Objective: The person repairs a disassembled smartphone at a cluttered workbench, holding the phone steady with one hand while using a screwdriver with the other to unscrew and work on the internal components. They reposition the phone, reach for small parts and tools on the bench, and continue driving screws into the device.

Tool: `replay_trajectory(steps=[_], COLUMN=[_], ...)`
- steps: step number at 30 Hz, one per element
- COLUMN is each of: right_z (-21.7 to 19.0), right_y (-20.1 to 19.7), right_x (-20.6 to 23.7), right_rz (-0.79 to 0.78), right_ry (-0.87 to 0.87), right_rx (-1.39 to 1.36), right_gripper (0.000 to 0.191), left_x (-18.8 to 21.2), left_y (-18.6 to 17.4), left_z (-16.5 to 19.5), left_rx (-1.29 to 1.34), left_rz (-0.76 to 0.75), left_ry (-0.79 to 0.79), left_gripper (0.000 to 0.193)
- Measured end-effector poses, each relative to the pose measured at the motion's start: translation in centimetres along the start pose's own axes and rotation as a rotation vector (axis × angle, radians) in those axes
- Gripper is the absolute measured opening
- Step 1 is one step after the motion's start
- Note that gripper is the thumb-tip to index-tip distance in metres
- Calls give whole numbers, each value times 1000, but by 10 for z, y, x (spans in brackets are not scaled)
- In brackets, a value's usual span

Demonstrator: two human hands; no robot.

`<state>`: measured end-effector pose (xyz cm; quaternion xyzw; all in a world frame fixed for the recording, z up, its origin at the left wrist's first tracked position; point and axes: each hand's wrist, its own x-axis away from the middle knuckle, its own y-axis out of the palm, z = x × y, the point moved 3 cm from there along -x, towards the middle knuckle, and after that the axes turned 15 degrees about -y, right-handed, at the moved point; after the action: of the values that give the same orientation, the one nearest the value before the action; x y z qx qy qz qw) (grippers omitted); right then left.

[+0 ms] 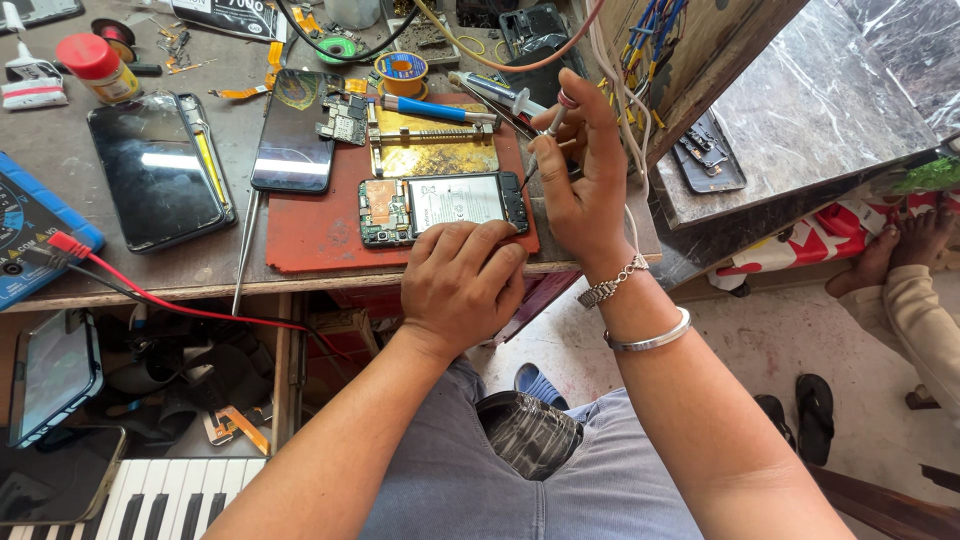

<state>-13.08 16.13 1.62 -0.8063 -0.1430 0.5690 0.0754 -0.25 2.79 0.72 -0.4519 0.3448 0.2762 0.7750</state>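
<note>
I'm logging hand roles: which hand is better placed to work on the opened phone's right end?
Right hand: its fingers already hold a thin screwdriver right above that end. The left hand rests on the opened black phone, steadying it.

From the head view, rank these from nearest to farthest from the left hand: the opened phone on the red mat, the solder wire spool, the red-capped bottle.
1. The opened phone, on the red mat: the left hand rests on its near edge.
2. The solder wire spool, farther back on the bench, beyond the mat.
3. The red-capped bottle, far off at the bench's back left corner.
</note>
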Motion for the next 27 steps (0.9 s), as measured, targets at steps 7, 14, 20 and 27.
replay_trajectory(steps=[7, 14, 20, 27], right_z=[-4, 0, 4, 8], right_y=[0, -2, 5, 9], right_x=[-1, 2, 0, -3], right_rz=[-43, 147, 98, 87], right_ry=[118, 114, 144, 192], right_rx=[-68, -278, -374, -368], right_gripper=[72, 67, 62, 64], left_x=[1, 1, 2, 1], left_y=[1, 1, 1, 1], left_z=[0, -1, 0, 0], left_rx=[5, 7, 2, 7], left_rz=[3, 4, 8, -2], left_ry=[3, 3, 4, 1], left_gripper=[6, 6, 7, 7])
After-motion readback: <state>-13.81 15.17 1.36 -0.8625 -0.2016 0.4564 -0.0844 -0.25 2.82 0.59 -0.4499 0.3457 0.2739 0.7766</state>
